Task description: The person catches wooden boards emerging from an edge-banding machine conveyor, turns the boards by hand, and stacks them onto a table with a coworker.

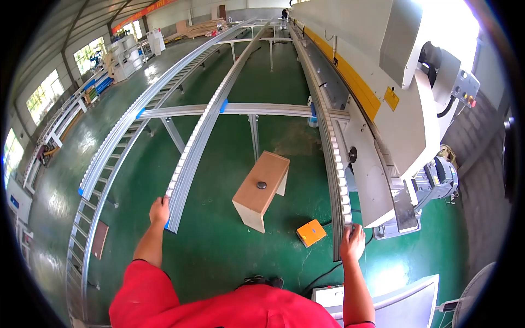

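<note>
My left hand (pixel 159 211) rests closed at the near end of the middle roller rail (pixel 192 147), its fingers against the rail's edge. At the near end of the right roller rail (pixel 334 164), my right hand (pixel 353 241) is closed around the end beside the white rollers. What the fingers of either hand grip is too small to make out. On the green floor between the rails stands a wooden bench (pixel 257 191) with a dark round knob on top. An orange box (pixel 311 233) lies nearer the right rail.
A large machine (pixel 399 120) with a yellow stripe runs along the right, a motor (pixel 436 180) at its near end. A crossbeam (pixel 268 109) joins the rails. A ladder-like frame (pixel 90 218) lies left. A screen (pixel 407 303) and a fan (pixel 476 295) stand lower right. Another person (pixel 285 15) is far ahead.
</note>
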### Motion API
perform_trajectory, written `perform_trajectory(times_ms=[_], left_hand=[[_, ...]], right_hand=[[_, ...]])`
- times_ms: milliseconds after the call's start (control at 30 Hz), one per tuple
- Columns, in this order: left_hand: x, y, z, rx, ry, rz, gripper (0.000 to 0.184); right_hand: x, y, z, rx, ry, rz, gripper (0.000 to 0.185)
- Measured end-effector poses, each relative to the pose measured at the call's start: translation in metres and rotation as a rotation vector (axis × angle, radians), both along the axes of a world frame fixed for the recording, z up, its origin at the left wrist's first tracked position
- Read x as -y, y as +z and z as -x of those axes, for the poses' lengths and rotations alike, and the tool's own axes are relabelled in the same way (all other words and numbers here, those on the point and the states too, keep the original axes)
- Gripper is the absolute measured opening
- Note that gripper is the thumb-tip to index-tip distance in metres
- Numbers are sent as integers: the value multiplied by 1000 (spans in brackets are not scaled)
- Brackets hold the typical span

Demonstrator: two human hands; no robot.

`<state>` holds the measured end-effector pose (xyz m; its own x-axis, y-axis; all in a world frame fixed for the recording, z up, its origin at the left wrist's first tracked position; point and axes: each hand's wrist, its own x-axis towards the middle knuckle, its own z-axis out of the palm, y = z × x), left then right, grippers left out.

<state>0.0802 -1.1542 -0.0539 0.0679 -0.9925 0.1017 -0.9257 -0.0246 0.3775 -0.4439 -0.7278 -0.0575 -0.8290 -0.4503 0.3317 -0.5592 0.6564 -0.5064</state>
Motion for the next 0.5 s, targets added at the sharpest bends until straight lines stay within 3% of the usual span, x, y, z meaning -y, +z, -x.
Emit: perform_trajectory(times_ms=[500], left_hand=[[0,-2,1,34,39,-12,53]], right_hand=[[-2,-1,-1,-34,7,4,27]])
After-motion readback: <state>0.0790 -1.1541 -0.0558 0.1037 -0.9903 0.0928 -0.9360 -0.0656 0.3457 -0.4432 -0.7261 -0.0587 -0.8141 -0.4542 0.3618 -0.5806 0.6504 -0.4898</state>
